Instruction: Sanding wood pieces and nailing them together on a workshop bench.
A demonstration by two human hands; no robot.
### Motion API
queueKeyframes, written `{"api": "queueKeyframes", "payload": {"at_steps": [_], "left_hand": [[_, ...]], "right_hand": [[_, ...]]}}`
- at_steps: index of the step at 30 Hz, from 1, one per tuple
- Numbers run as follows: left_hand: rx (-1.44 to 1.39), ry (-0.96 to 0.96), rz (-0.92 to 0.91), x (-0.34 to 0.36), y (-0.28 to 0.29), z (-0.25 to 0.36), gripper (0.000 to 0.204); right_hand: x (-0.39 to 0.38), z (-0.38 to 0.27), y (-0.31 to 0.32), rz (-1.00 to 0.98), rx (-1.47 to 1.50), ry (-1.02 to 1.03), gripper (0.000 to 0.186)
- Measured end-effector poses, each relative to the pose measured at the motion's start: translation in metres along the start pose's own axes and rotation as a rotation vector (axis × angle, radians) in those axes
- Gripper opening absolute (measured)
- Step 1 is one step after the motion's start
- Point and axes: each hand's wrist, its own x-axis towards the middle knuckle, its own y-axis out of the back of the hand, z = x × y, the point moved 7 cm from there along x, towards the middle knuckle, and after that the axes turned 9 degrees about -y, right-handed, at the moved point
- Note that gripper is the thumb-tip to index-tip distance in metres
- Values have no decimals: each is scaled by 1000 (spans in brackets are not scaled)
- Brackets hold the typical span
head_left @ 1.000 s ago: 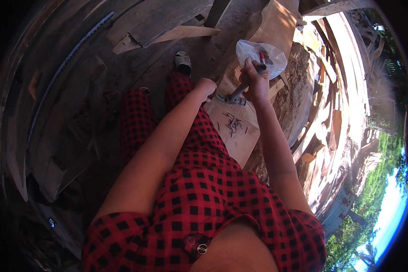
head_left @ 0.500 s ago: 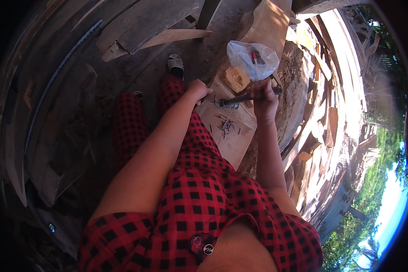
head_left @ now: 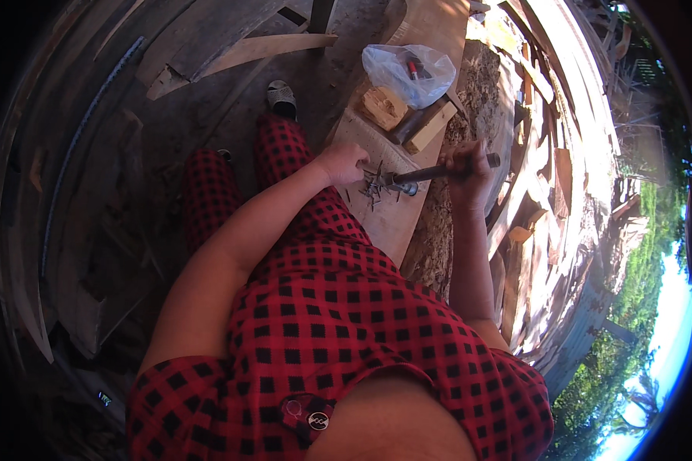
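Observation:
My right hand [head_left: 466,165] is closed round the dark handle of a hammer [head_left: 432,174]. The hammer's metal head points left and lies over or just above a pile of loose nails [head_left: 372,195] on a wooden plank [head_left: 388,224]. Left of the hammer head, my left hand [head_left: 344,163] is closed in a pinch beside the nails; what its fingers hold, if anything, is too small to make out. Beyond the hands, a rough wood chunk [head_left: 383,107], a dark rounded piece [head_left: 409,127] and a pale wooden block [head_left: 430,132] rest on the plank.
A clear plastic bag [head_left: 429,81] with a red and black item inside lies farther along the plank. On the right are a bark-edged log [head_left: 427,257] and heaped scrap boards [head_left: 537,230]. Large boards [head_left: 200,46] lie at the far left. My legs are left of the plank.
Both hands have come nearer to me and rightward along the plank. The hammer head has moved from beside the wood chunk to the nails, uncovering the pale block. The whole view has shifted slightly.

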Motion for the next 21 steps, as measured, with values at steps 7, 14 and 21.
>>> {"api": "queueKeyframes", "payload": {"at_steps": [7, 14, 21], "left_hand": [[12, -78, -192, -8, -18, 26, 23], [197, -154, -308, -4, -31, 37, 20], [187, -26, -191, 1, -20, 22, 22]], "right_hand": [[-17, 4, 1, -13, -1, 16, 32], [-33, 8, -1, 110, -288, -5, 30], [-24, -15, -16, 149, -570, 62, 35]]}}
